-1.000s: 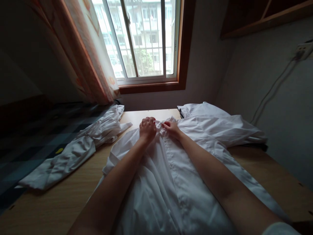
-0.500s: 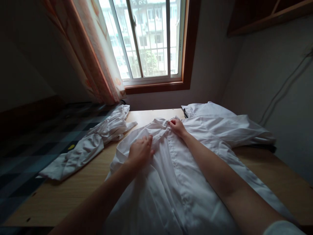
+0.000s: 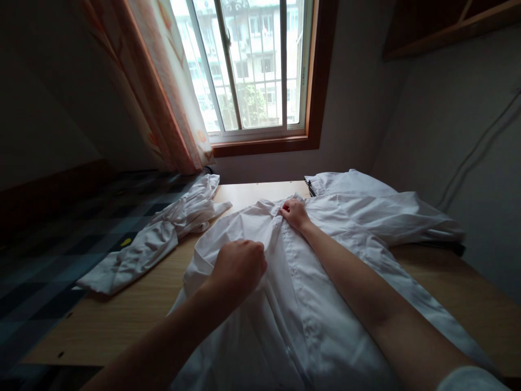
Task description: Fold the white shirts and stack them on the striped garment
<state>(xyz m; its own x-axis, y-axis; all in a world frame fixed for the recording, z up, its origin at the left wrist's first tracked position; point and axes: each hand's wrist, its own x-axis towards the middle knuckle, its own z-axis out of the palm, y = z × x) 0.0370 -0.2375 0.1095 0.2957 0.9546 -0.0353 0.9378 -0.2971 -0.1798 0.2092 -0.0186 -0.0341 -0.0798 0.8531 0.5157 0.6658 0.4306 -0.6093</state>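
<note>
A white shirt (image 3: 325, 282) lies spread over the wooden board, its collar toward the window and its buttoned front strip running down the middle. Near the collar, my right hand (image 3: 293, 213) pinches the shirt's cloth between thumb and fingers. My left hand (image 3: 241, 266) is closed over the left half of the shirt front, knuckles up; its fingertips are hidden, and so is whatever they may hold. Folds run down the cloth below it. One crumpled white sleeve (image 3: 157, 239) stretches out on the left side.
The wooden board (image 3: 134, 315) borders a dark checked cloth (image 3: 52, 244) on the left. Another white garment (image 3: 354, 182) lies at the back right. Behind are a window (image 3: 260, 70) and an orange curtain (image 3: 163, 92). A shelf (image 3: 451, 32) hangs at the upper right.
My left hand has moved slightly toward me and its fingers have curled from loosely spread to closed. My right hand stays at the collar. The view has shifted a little.
</note>
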